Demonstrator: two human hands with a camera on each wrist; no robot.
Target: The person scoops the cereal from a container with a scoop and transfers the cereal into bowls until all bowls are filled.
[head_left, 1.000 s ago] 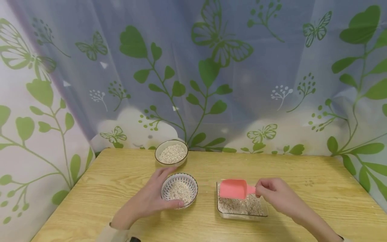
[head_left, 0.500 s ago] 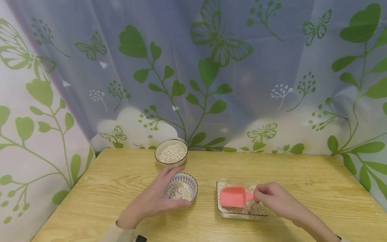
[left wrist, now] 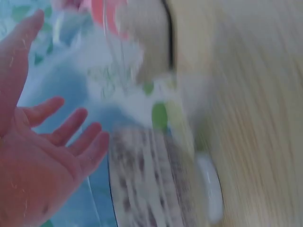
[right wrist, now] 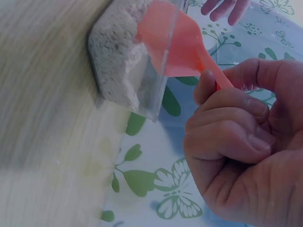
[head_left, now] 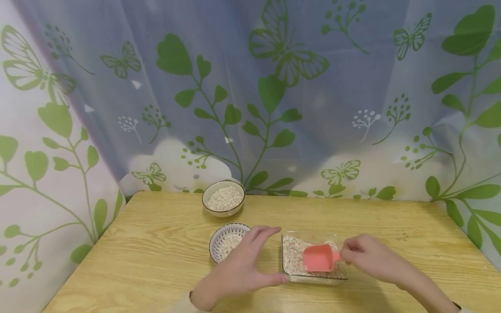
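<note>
In the head view my left hand point(head_left: 243, 268) is over the right side of a small patterned bowl point(head_left: 216, 244) of flakes that look like oats. Its fingers are spread, with the tips by the left side of a rectangular glass container point(head_left: 311, 281). The left wrist view shows the palm of this hand point(left wrist: 40, 156) bare, beside the blurred bowl point(left wrist: 149, 177). My right hand point(head_left: 372, 257) pinches the handle of a pink scoop point(head_left: 318, 258). In the right wrist view the scoop point(right wrist: 177, 45) dips into the flakes inside the container, its front edge hidden among them.
A cream bowl with a dark rim point(head_left: 224, 214), holding more flakes, stands behind the patterned one near the back edge of the wooden table point(head_left: 156, 243). A curtain point(head_left: 305, 130) printed with leaves and butterflies hangs right behind the table.
My left hand has let go of the patterned bowl and moved right to the glass container. The scoop has come down to the flakes and shifted slightly right.
</note>
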